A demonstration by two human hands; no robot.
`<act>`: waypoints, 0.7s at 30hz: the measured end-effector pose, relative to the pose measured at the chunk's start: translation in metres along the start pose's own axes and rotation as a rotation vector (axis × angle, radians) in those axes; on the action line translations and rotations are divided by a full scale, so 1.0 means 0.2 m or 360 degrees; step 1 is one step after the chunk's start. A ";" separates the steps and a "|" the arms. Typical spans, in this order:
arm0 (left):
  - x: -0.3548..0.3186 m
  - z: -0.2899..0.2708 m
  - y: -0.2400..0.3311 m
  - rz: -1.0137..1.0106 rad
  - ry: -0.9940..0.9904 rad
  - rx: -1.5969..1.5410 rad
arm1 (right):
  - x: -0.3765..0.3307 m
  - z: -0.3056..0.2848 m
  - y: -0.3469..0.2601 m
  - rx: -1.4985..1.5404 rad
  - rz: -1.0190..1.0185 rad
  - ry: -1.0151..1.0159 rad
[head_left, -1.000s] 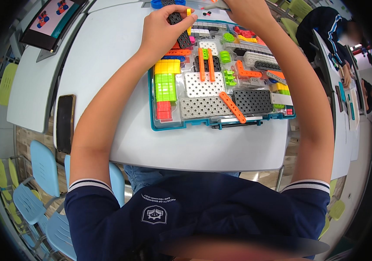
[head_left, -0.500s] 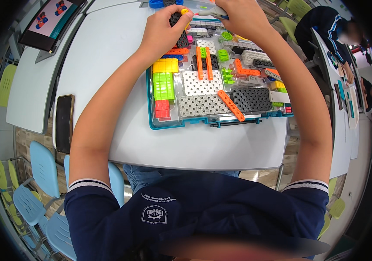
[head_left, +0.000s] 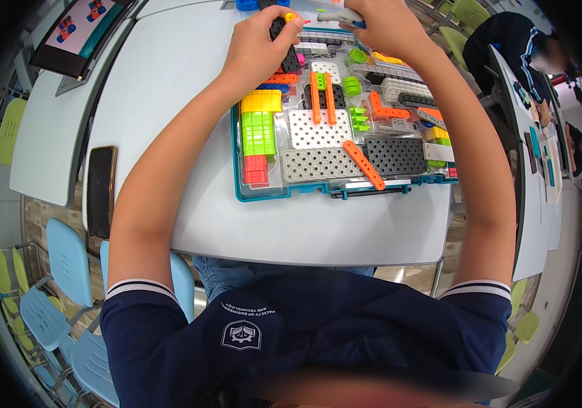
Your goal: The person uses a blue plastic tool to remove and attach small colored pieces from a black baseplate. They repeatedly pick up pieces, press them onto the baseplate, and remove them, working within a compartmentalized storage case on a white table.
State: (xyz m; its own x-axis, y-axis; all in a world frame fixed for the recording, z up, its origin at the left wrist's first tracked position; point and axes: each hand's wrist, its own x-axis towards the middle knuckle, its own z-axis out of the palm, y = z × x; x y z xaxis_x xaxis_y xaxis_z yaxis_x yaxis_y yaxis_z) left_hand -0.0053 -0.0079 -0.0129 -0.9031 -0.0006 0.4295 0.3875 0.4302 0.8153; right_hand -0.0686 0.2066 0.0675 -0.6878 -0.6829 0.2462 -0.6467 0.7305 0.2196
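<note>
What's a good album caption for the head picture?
By a tray of building parts, the left hand holds a black beam and yellow piece, the right hand a grey tool.

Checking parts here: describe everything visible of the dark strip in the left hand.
The dark strip is narrow, straight, pierced with holes and plastic-looking. The left hand grips it, hiding part. It slants down rightward from the picture's top edge, lower end over the left side of the case. A small yellow piece is beside it in the same hand; whether they join is unclear.
</note>
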 end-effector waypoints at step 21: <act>0.01 -0.01 -0.01 -0.0022 -0.0177 -0.0230 | 0.13 0.21 0.04 0.0519 0.0369 -0.0036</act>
State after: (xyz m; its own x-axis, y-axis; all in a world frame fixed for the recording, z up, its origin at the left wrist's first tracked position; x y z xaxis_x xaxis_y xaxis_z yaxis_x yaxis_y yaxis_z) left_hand -0.0085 -0.0097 -0.0128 -0.9203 0.0975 0.3788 0.3902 0.2968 0.8716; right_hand -0.1058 0.1948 0.0369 -0.8325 -0.5028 0.2326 -0.5417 0.8268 -0.1512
